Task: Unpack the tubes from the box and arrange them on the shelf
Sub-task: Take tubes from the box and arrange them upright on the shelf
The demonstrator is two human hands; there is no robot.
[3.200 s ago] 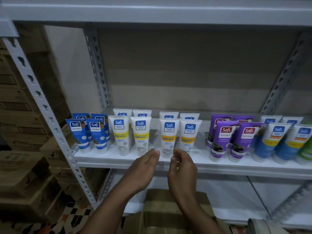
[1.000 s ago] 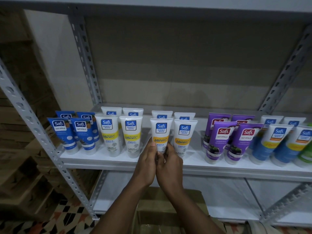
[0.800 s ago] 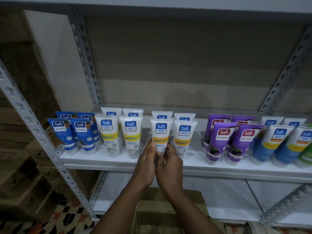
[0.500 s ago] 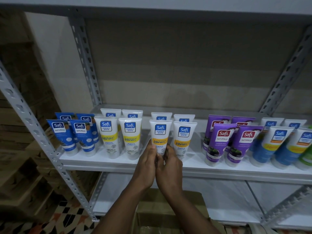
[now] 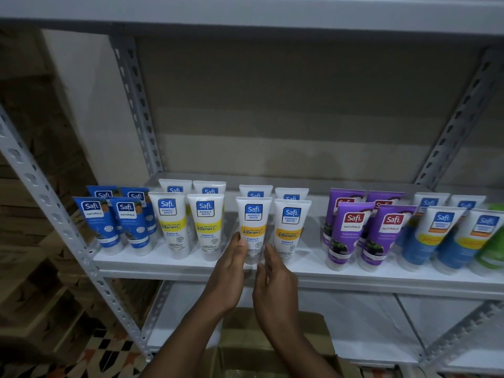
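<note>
**Hands ease apart on the orange-banded tube**

About three seconds ago both hands hung below the shelf (image 5: 381,276), parted and holding nothing. A second ago they were clasped tight together round the foot of the orange-banded tube (image 5: 253,222), just left of the frame's centre. Now they have drawn slightly apart, so the tube's cap shows between them.

The left grip (image 5: 229,271) curls round the tube's lower left side with the thumb on its front. The right grip (image 5: 275,279) has fairly straight fingers laid against the lower right side and does not pinch it. The tube stands cap-down in the front row, beside its twin (image 5: 291,227). To my eye this is a final straightening, with letting go next (the row looks even already).

The cardboard box (image 5: 272,334) sits at bottom centre, its contents hidden by the arms.

Readable writing:
- The white tubes say "Safi PERFECT WHITE", "Vitamin C" and "Brighten &", as do the yellow-banded ones (image 5: 167,225) to the left.
- The blue tubes (image 5: 94,222) at far left and the purple tubes (image 5: 351,230) right of centre say "Safi NATURALS".
- The blue-and-white tubes (image 5: 439,236) at far right show "Safi" only; the rest blurs.
</note>
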